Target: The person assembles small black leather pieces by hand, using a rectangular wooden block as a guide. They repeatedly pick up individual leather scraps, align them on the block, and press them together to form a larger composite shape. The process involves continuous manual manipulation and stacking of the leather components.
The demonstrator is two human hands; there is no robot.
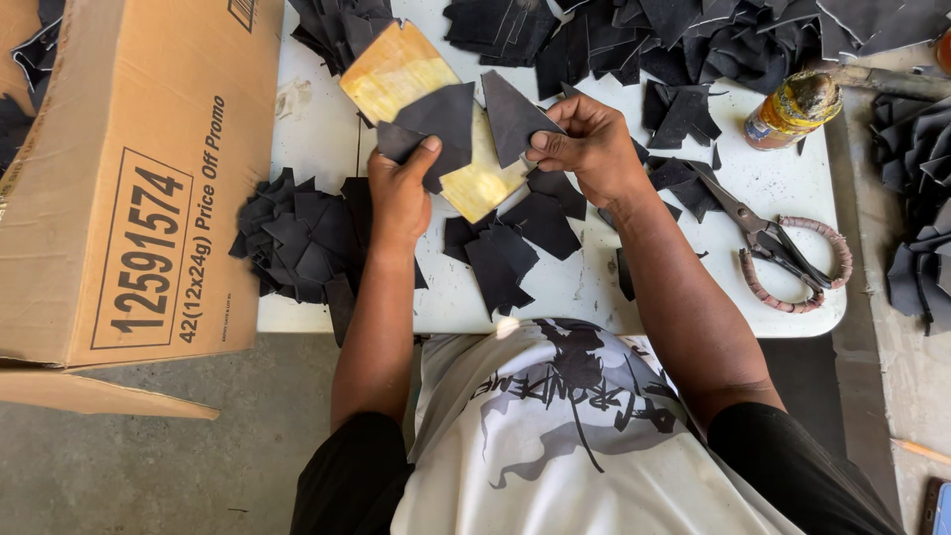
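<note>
Right now the left hand (398, 193) pins a black piece (436, 124) against the yellow board (396, 69) above the table (594, 287), fingers closed. The right hand (589, 144) pinches another black cutout (510, 114) by its edge; both look thin, light and floppy.

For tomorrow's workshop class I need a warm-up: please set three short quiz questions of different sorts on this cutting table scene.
1. True or false: the left hand presses a dark piece onto the yellow board.
2. What does the right hand hold? A) scissors B) a dark triangular piece C) a can
3. Fill in: the scissors lie to the person's ____.

Key: 1 true; 2 B, the triangular piece; 3 right.
</note>
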